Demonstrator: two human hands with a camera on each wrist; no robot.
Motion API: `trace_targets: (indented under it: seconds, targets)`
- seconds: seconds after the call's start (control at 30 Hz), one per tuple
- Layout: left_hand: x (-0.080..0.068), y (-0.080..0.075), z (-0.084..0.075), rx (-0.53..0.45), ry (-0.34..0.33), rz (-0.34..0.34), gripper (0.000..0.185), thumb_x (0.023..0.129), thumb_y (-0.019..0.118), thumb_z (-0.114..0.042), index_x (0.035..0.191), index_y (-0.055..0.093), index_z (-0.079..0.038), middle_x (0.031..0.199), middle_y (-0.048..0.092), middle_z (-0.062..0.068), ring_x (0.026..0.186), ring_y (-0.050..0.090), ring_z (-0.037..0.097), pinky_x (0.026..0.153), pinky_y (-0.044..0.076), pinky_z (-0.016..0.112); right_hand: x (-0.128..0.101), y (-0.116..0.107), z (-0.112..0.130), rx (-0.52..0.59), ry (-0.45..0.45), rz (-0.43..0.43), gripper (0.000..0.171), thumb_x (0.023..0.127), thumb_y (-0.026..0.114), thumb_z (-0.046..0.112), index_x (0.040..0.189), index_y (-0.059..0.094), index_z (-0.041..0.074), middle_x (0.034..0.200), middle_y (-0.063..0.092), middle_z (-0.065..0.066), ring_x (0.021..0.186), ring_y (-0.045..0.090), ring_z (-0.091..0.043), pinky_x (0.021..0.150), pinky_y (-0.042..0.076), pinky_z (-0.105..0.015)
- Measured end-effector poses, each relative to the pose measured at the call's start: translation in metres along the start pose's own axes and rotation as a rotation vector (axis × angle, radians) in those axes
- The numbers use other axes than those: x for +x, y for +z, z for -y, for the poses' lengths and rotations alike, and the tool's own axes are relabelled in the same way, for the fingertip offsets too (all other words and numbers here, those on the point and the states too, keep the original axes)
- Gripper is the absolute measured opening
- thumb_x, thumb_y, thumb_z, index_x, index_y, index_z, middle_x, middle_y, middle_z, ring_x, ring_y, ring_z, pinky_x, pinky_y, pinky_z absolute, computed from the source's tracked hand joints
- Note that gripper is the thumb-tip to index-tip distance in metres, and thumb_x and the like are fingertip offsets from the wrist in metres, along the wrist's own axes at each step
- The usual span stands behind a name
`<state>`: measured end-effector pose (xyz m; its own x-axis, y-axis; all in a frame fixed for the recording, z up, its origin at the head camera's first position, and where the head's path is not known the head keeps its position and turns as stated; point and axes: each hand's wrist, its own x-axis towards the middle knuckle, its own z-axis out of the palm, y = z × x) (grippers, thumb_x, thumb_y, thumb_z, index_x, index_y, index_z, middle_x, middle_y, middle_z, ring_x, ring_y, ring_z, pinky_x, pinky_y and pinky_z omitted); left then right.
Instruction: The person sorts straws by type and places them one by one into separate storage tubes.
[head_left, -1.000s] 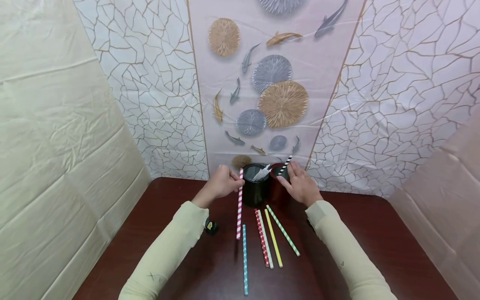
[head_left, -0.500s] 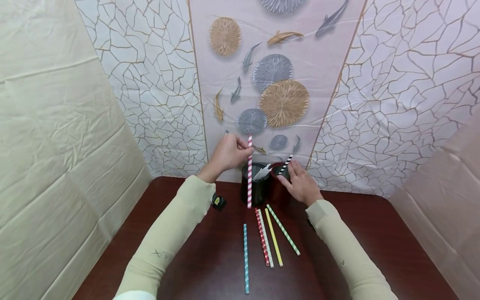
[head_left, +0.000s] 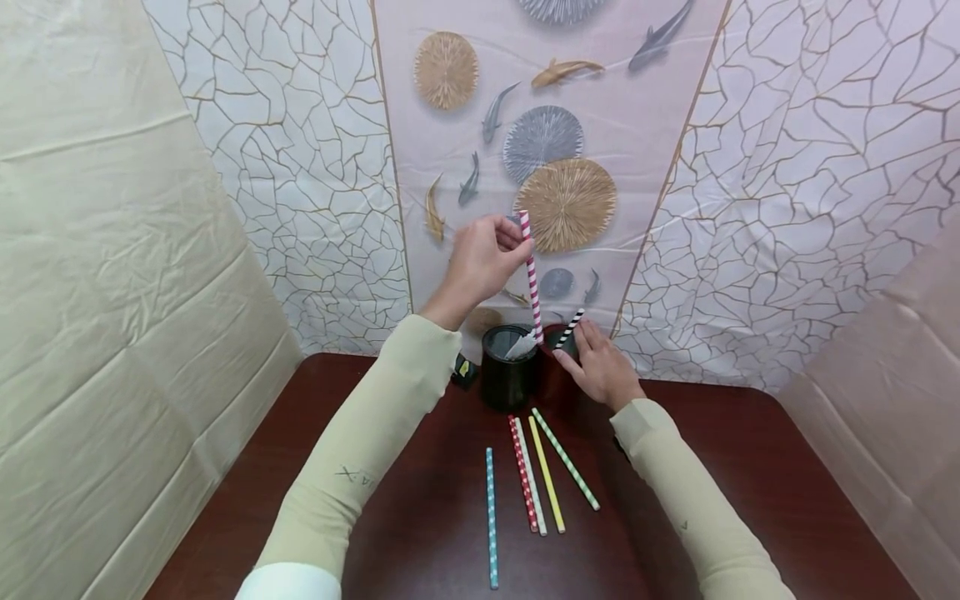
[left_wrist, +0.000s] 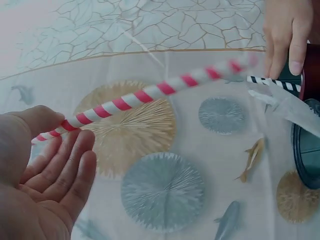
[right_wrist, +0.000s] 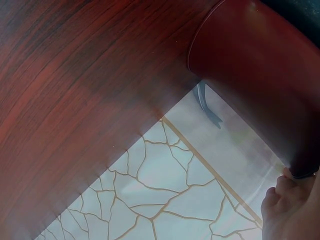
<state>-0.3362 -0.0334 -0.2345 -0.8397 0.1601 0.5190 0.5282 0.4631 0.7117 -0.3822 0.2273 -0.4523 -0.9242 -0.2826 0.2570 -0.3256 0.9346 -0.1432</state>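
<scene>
My left hand (head_left: pixel 486 258) is raised above the cups and pinches the top of a pink-and-white striped straw (head_left: pixel 531 277) between thumb and fingers. The straw hangs nearly upright with its lower end over the dark red cup (head_left: pixel 553 373). In the left wrist view the same straw (left_wrist: pixel 150 97) runs from my thumb toward the cups. My right hand (head_left: pixel 600 367) grips the red cup (right_wrist: pixel 260 80), which holds a black-and-white straw (head_left: pixel 570 327). The black cup (head_left: pixel 508 375) beside it has a clear wrapper (head_left: pixel 523 343) inside.
Several straws lie on the dark wooden table (head_left: pixel 750 483): a teal one (head_left: pixel 490 517), a red one (head_left: pixel 523 473), a white one (head_left: pixel 533 482), a yellow one (head_left: pixel 547 475) and a green one (head_left: pixel 566 460). A patterned wall sheet (head_left: pixel 555 167) stands right behind the cups.
My left hand lifted the pink striped straw off the table, turned it upright and carried it up and right over the cups. The right hand stayed on the red cup.
</scene>
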Motion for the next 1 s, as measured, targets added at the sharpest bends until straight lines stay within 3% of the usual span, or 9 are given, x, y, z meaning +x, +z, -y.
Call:
trace_targets:
  seconds: [0.33, 0.7, 0.9, 1.0]
  targets:
    - [-0.005, 0.031, 0.013, 0.064, 0.057, 0.000, 0.014, 0.096, 0.076, -0.016, 0.103, 0.073, -0.004, 0.099, 0.082, 0.010, 0.092, 0.080, 0.018, 0.083, 0.062, 0.026, 0.001, -0.001, 0.002, 0.000, 0.007, 0.005, 0.087, 0.111, 0.035, 0.061, 0.163, 0.027, -0.008, 0.173, 0.022, -0.027, 0.163, 0.021, -0.042, 0.131, 0.025, -0.056]
    - [-0.016, 0.074, 0.045, 0.087, 0.021, 0.036, 0.013, 0.096, 0.077, -0.015, 0.102, 0.074, -0.004, 0.099, 0.082, 0.009, 0.092, 0.080, 0.018, 0.085, 0.062, 0.027, 0.000, -0.002, 0.002, 0.004, 0.014, 0.007, 0.086, 0.111, 0.036, 0.060, 0.163, 0.028, -0.008, 0.173, 0.022, -0.028, 0.163, 0.022, -0.043, 0.131, 0.026, -0.057]
    - [-0.018, 0.089, 0.054, 0.112, 0.050, 0.031, 0.010, 0.097, 0.076, -0.013, 0.102, 0.074, -0.004, 0.098, 0.082, 0.009, 0.092, 0.080, 0.017, 0.086, 0.062, 0.027, 0.001, 0.001, 0.002, -0.008, 0.008, -0.013, 0.084, 0.111, 0.035, 0.058, 0.162, 0.030, -0.009, 0.172, 0.024, -0.029, 0.162, 0.023, -0.043, 0.130, 0.027, -0.057]
    - [-0.019, 0.094, 0.057, 0.101, 0.049, 0.070, 0.012, 0.098, 0.075, -0.011, 0.105, 0.074, -0.002, 0.104, 0.081, 0.011, 0.097, 0.080, 0.019, 0.089, 0.062, 0.028, 0.001, 0.002, 0.002, -0.010, 0.006, -0.021, 0.084, 0.112, 0.036, 0.058, 0.161, 0.030, -0.009, 0.172, 0.025, -0.029, 0.162, 0.024, -0.043, 0.130, 0.028, -0.057]
